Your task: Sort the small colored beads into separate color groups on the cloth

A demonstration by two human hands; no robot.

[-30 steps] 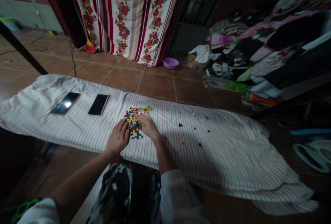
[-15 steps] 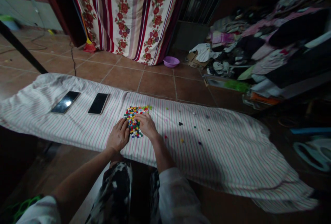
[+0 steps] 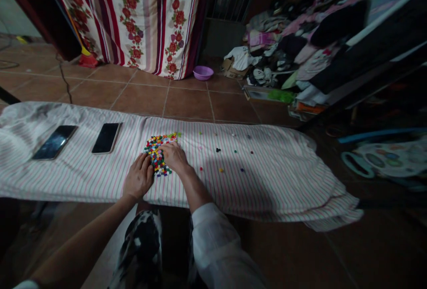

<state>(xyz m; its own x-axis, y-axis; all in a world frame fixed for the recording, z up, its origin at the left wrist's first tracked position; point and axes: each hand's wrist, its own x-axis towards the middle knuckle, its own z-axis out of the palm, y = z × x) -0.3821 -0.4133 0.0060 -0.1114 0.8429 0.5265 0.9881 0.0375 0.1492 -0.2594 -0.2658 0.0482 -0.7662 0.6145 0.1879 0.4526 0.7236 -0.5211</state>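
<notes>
A pile of small, many-coloured pieces, bead- or block-like, lies on a striped cloth. My left hand rests at the pile's left edge, fingers stretched out and lying against it. Over the middle of the pile is my right hand, its fingers bent down together with the tips among the pieces; whatever is between them is hidden. To the right, single pieces lie spaced out in rows, among them a black cluster, a yellow piece, a red piece and a dark blue piece.
Two phones, one dark with a glare and one black, lie left of the pile. Beyond the cloth, a purple basin sits on the tiled floor near a floral curtain. Heaped clothes fill the back right.
The view has swung to the right, so everything appears shifted left. Both hands stay at the pile, with the right fingers still among the pieces.
</notes>
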